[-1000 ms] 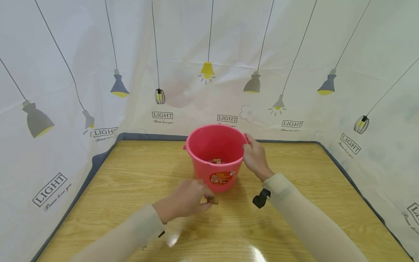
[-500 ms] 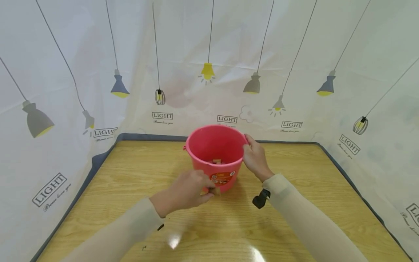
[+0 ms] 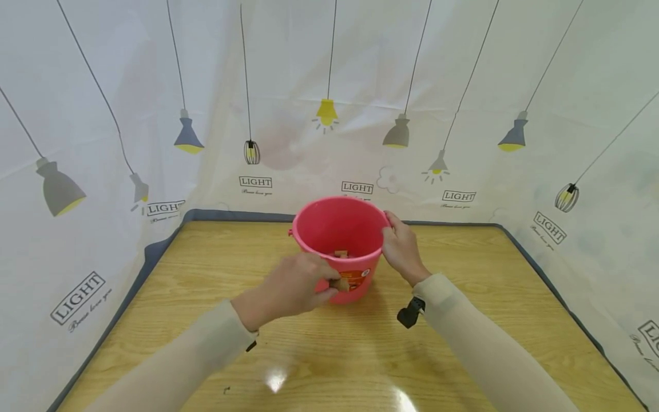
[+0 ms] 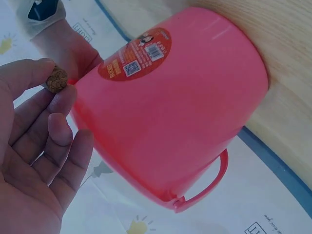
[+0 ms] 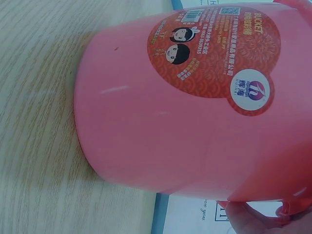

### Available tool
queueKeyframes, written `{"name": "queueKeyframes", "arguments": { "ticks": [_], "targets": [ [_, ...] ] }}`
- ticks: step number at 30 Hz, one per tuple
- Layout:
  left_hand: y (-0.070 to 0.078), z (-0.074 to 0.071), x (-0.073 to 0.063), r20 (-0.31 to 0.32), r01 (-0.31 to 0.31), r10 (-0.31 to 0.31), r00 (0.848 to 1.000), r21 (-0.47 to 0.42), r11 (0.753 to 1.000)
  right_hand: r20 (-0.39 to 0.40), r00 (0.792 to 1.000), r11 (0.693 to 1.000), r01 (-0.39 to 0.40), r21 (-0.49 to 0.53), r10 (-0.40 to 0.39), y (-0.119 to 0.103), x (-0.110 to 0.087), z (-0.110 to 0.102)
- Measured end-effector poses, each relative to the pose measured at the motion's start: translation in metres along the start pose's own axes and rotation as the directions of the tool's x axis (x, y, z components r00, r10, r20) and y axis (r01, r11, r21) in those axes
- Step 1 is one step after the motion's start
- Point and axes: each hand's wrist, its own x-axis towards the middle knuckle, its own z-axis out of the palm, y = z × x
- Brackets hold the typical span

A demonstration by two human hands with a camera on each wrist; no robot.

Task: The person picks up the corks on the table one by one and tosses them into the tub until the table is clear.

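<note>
A pink plastic bucket (image 3: pixel 342 223) stands upright on the wooden table, an orange-red label (image 5: pixel 214 53) on its near side. My right hand (image 3: pixel 404 249) grips its rim on the right, thumb on the near side; part of that hand is hidden behind the bucket. Between thumb and fingertips, my left hand (image 3: pixel 293 284) pinches a small brown cork (image 4: pixel 56 80). This hand hovers in front of the bucket's near wall, below the rim. In the left wrist view its other fingers lie loosely bent. A few light-brown pieces (image 3: pixel 341 253), seemingly corks, lie on the bucket floor.
The bucket's pink carry handle (image 4: pixel 222 170) hangs at its side. White cloth (image 3: pixel 288 143) printed with lamps rises behind and on both sides of the table (image 3: pixel 206 274). A tiny dark mark (image 3: pixel 226 390) is on the tabletop near the front.
My left hand has lifted the cork up from near the table, at the bucket's foot, to the height of the label. My right hand and the bucket have stayed in place.
</note>
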Motion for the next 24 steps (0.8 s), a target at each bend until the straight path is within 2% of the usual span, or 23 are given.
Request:
{"name": "queueKeyframes", "arguments": {
  "ticks": [11,24],
  "targets": [
    [-0.005,-0.015,0.008,-0.076,-0.005,0.007,0.997,0.028,1.0,0.003,1.0,1.0,0.008,0.008,-0.008,0.001,0.001,0.0],
    [-0.015,-0.021,0.019,-0.142,0.006,-0.004,0.99,0.013,1.0,0.013,1.0,1.0,0.02,0.01,-0.02,0.0,0.0,0.0]
  ]
}}
